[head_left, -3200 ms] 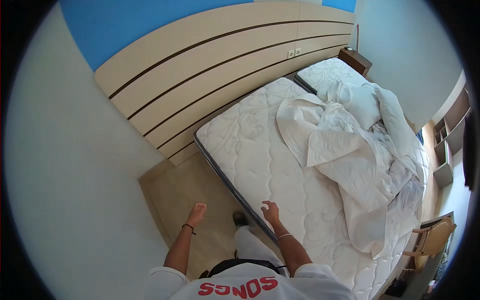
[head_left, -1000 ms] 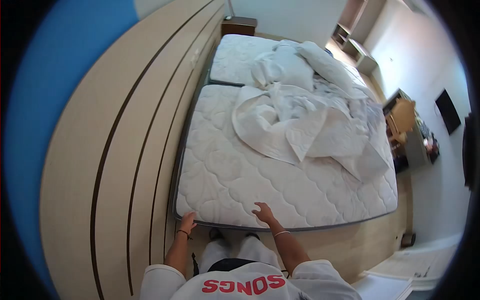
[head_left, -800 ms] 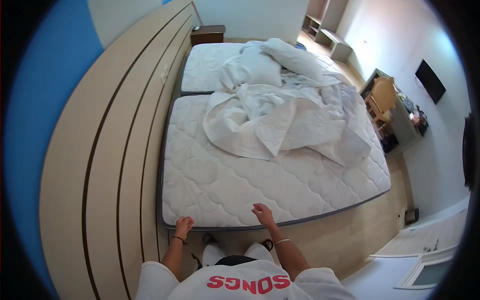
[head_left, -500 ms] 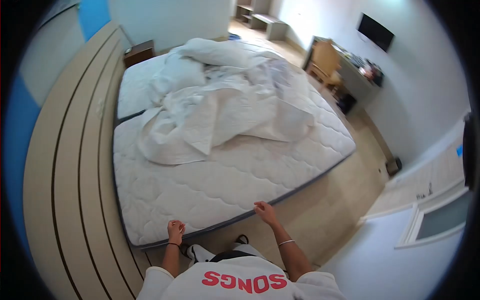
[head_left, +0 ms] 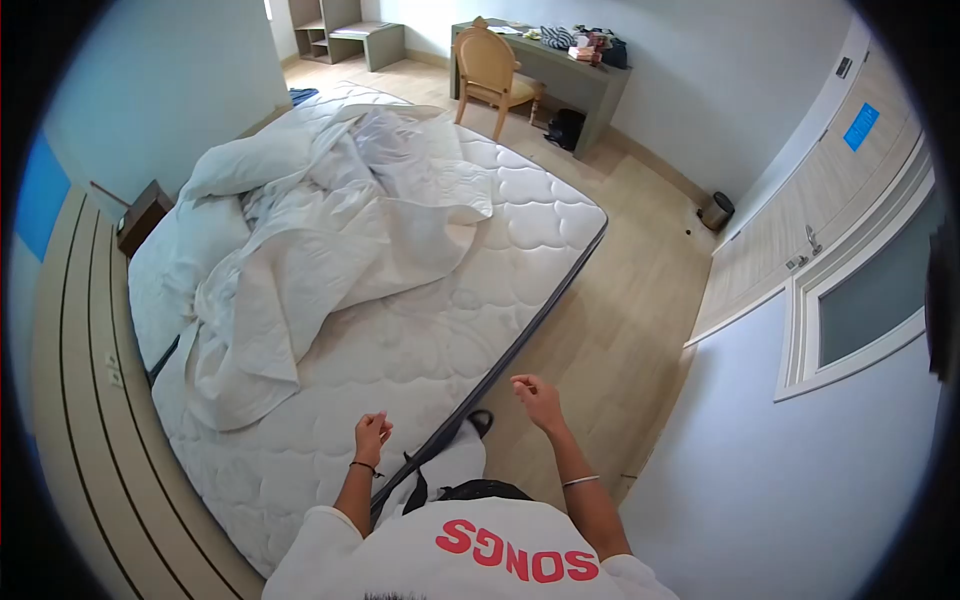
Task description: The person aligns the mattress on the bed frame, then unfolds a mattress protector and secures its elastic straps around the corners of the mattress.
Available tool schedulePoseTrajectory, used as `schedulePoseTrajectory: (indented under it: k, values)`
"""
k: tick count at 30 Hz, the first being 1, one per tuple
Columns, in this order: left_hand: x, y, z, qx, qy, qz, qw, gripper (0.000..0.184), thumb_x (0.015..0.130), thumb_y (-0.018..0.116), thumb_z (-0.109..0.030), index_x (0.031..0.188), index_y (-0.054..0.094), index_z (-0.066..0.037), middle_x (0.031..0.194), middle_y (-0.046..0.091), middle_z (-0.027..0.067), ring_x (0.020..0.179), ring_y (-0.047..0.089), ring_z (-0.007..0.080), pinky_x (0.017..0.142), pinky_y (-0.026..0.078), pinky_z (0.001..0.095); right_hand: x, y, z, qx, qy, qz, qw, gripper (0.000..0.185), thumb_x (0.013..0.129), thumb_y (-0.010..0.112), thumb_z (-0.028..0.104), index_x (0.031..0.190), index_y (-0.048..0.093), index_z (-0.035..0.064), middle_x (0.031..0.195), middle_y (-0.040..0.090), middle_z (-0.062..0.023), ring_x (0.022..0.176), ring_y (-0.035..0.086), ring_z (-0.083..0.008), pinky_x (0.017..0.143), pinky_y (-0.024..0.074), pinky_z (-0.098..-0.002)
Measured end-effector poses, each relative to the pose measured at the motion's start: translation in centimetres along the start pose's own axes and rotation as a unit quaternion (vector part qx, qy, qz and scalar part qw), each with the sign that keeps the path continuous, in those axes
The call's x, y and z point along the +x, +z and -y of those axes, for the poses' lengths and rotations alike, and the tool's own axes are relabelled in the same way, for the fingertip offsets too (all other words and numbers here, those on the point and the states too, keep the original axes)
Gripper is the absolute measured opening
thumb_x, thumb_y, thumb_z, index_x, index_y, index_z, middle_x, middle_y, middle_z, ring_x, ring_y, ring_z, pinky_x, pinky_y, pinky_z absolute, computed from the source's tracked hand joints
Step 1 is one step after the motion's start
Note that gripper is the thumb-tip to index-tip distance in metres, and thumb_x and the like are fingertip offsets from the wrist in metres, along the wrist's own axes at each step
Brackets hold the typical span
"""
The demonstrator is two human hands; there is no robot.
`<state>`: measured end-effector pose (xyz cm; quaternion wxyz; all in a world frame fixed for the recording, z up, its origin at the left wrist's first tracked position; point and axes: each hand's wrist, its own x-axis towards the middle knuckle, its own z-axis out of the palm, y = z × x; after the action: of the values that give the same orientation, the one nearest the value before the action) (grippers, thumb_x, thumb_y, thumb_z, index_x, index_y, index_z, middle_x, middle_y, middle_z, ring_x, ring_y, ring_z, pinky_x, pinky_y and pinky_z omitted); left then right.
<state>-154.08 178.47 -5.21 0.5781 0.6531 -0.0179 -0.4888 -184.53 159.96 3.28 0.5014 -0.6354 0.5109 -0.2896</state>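
Left hand (head_left: 372,432) empty, loosely curled, above white quilted mattress (head_left: 395,345). Right hand (head_left: 539,401) same, over tan floor (head_left: 620,300). Crumpled white bedding (head_left: 310,245) on mattress, 11 o'clock. Layers look tangled; a two-handed edge grip should handle best.

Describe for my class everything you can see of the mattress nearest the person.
The mattress lies flat, its white top quilted in wavy stitching and apparently soft fabric, with a dark grey band along the side facing the floor. Crumpled white bedding is heaped over its far part; the near part is bare. One end sits by the striped headboard. The left hand appears above it; contact isn't visible.
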Motion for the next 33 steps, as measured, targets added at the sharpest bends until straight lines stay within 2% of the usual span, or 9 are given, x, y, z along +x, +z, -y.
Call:
schedulePoseTrajectory:
  k: [9, 14, 17, 20, 24, 26, 29, 31, 33]
  values:
    - [12.8, 20.2, -4.8, 0.067, 0.002, 0.066, 0.996, 0.020, 0.088, 0.055, -0.027, 0.077, 0.053, -0.011, 0.069, 0.058, -0.0003, 0.066, 0.059, 0.0090, 0.057, 0.045, 0.0224, 15.4, -8.3, 2.4, -0.040, -0.056, 0.026, 0.997, 0.022, 0.083, 0.063, 0.021, 0.088, 0.064, -0.0001, 0.085, 0.063, -0.0087, 0.072, 0.062, -0.0161, 0.067, 0.0492, -0.0280]
    - [20.1, 30.1, -8.3, 0.062, 0.008, 0.072, 0.995, 0.017, 0.087, 0.055, -0.027, 0.085, 0.056, -0.010, 0.073, 0.058, -0.0006, 0.067, 0.058, 0.0093, 0.057, 0.045, 0.0225, 24.2, -15.0, 1.5, -0.047, 0.002, 0.005, 0.999, 0.022, 0.083, 0.064, 0.022, 0.088, 0.064, 0.0009, 0.077, 0.064, -0.0048, 0.069, 0.059, -0.0108, 0.064, 0.0474, -0.0244]
    - [23.1, 36.2, -12.0, 0.058, 0.025, 0.088, 0.994, 0.022, 0.086, 0.056, -0.030, 0.093, 0.054, -0.009, 0.086, 0.059, 0.0018, 0.073, 0.059, 0.0113, 0.061, 0.046, 0.0248, 28.6, -18.8, 0.1, -0.020, 0.027, -0.011, 0.999, 0.019, 0.084, 0.063, 0.020, 0.089, 0.064, 0.0019, 0.073, 0.063, -0.0025, 0.067, 0.058, -0.0085, 0.062, 0.0465, -0.0233]
    - [25.6, 42.0, -15.1, 0.014, 0.012, 0.013, 1.000, 0.034, 0.085, 0.058, -0.038, 0.100, 0.051, -0.008, 0.098, 0.055, 0.0044, 0.080, 0.058, 0.0155, 0.065, 0.046, 0.0285, 33.3, -23.1, -1.6, 0.012, 0.033, -0.023, 0.999, 0.017, 0.084, 0.062, 0.018, 0.091, 0.064, 0.0020, 0.074, 0.064, -0.0028, 0.068, 0.059, -0.0088, 0.063, 0.0468, -0.0231]
    - [33.8, 44.6, -18.0, -0.227, -0.096, -0.179, 0.952, 0.051, 0.082, 0.057, -0.049, 0.105, 0.051, -0.004, 0.097, 0.055, 0.0075, 0.077, 0.057, 0.0201, 0.060, 0.044, 0.0319, 40.7, -30.0, -3.8, 0.019, 0.046, -0.009, 0.999, 0.017, 0.084, 0.061, 0.016, 0.092, 0.064, 0.0018, 0.076, 0.064, -0.0032, 0.069, 0.060, -0.0095, 0.063, 0.0473, -0.0233]
    - [38.4, 45.3, -18.1, -0.174, -0.060, -0.285, 0.941, 0.045, 0.084, 0.052, -0.046, 0.098, 0.057, -0.003, 0.082, 0.061, 0.0084, 0.067, 0.059, 0.0206, 0.053, 0.044, 0.0320, 44.8, -34.0, -4.4, 0.006, 0.039, 0.007, 0.999, 0.017, 0.084, 0.061, 0.016, 0.093, 0.064, 0.0014, 0.077, 0.064, -0.0040, 0.071, 0.061, -0.0104, 0.064, 0.0482, -0.0234]
    - [41.2, 46.1, -16.1, -0.097, 0.034, -0.301, 0.948, 0.046, 0.082, 0.055, -0.043, 0.095, 0.055, 0.002, 0.078, 0.060, 0.0091, 0.060, 0.056, 0.0182, 0.048, 0.044, 0.0288, 50.3, -40.5, -5.2, -0.036, 0.017, 0.041, 0.998, 0.017, 0.084, 0.061, 0.016, 0.093, 0.064, 0.0013, 0.079, 0.065, -0.0043, 0.072, 0.061, -0.0105, 0.065, 0.0486, -0.0235]
    - [40.8, 49.5, -15.7, 0.007, 0.087, -0.379, 0.921, 0.028, 0.085, 0.048, -0.023, 0.074, 0.055, 0.001, 0.057, 0.056, 0.0066, 0.044, 0.053, 0.0179, 0.036, 0.039, 0.0291, 54.0, -44.9, -4.8, -0.043, 0.006, 0.078, 0.996, 0.017, 0.084, 0.060, 0.015, 0.094, 0.064, 0.0013, 0.079, 0.065, -0.0044, 0.072, 0.061, -0.0109, 0.065, 0.0488, -0.0236]
    - [40.3, 53.5, -12.7, 0.075, 0.080, -0.386, 0.916, 0.033, 0.084, 0.047, -0.025, 0.067, 0.057, 0.001, 0.057, 0.058, 0.0090, 0.048, 0.056, 0.0206, 0.045, 0.043, 0.0306, 57.9, -48.9, -4.9, -0.064, 0.018, 0.092, 0.993, 0.018, 0.085, 0.060, 0.015, 0.095, 0.064, 0.0012, 0.080, 0.065, -0.0047, 0.073, 0.062, -0.0113, 0.065, 0.0489, -0.0240]
